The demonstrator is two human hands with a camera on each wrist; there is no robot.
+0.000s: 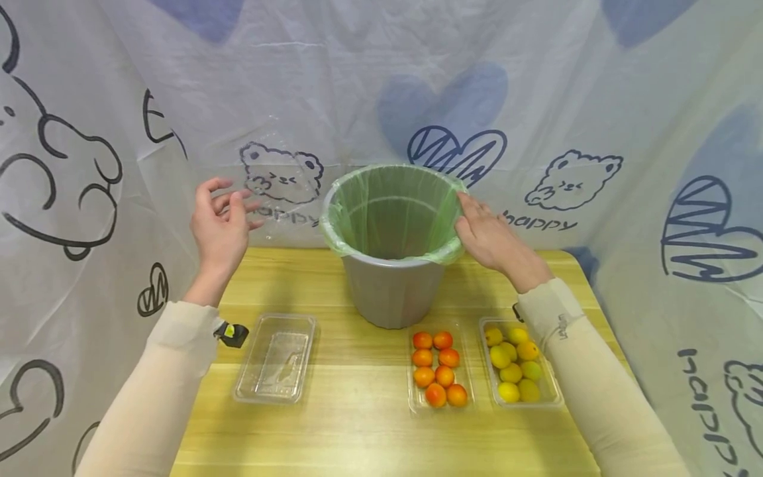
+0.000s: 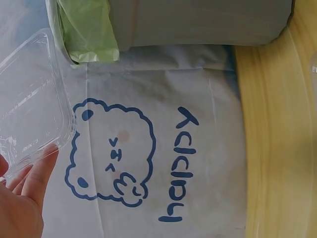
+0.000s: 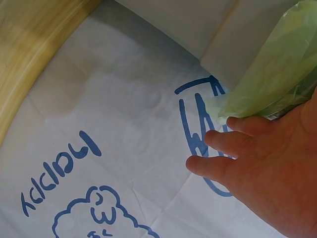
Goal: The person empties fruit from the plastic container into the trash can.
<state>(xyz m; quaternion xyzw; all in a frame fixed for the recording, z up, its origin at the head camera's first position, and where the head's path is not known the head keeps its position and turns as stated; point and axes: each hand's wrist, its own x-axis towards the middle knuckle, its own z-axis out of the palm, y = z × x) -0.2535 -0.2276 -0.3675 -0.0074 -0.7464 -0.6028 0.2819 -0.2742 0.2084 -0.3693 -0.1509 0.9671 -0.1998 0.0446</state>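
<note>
My left hand (image 1: 220, 228) is raised to the left of the grey bin (image 1: 393, 291), fingers bent. In the left wrist view its fingers and thumb grip the edge of a clear plastic lid or shallow box (image 2: 32, 109); which of the two, I cannot tell. This piece shows only faintly in the head view. A thin green bag (image 1: 411, 212) lines the bin and folds over its rim. On the bin's right side, my right hand (image 1: 491, 232) rests against the bag at the rim. Its fingers look mostly straight in the right wrist view.
A clear plastic box (image 1: 262, 374) stands at the left on the wooden table (image 1: 357, 424). Right of centre, several small orange-red fruits (image 1: 436, 395) sit in a clear tray. Beside them, another clear box holds yellow fruits (image 1: 510, 372). Printed cloth (image 1: 352, 112) hangs behind and at both sides.
</note>
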